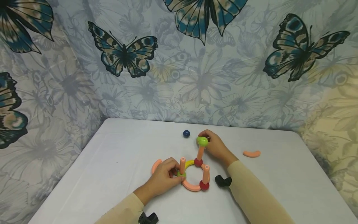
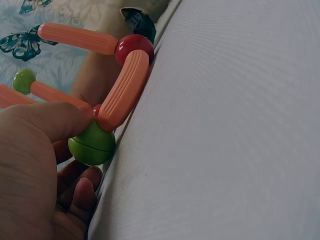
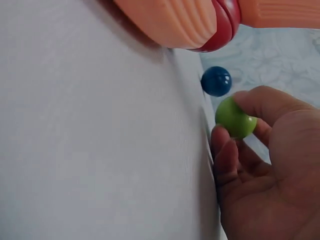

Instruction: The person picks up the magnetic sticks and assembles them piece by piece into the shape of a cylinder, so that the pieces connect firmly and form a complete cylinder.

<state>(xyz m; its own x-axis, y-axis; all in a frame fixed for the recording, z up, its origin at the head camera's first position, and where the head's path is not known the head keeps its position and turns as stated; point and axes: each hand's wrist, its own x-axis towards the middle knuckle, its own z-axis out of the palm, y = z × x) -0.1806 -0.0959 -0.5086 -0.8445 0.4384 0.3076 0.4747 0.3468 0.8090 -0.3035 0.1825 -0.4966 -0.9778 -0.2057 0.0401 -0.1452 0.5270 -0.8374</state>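
Nearest, the left hand (image 1: pixel 160 177) grasps a ring's (image 1: pixel 191 187) green joint (image 2: pixel 91 142) between thumb and fingers, an orange rod (image 1: pixel 182 165) rising just beside the fingertips. Farther off, the right hand's (image 1: pixel 213 145) fingers pinch a green ball (image 3: pixel 235 118) (a navy ball (image 1: pixel 186 134) lies left of their tips).

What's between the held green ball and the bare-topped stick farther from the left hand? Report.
The upright stick capped by another green ball stands before the held ball in the head view, roughly in line with that bare-topped stick. Going around seems possible.
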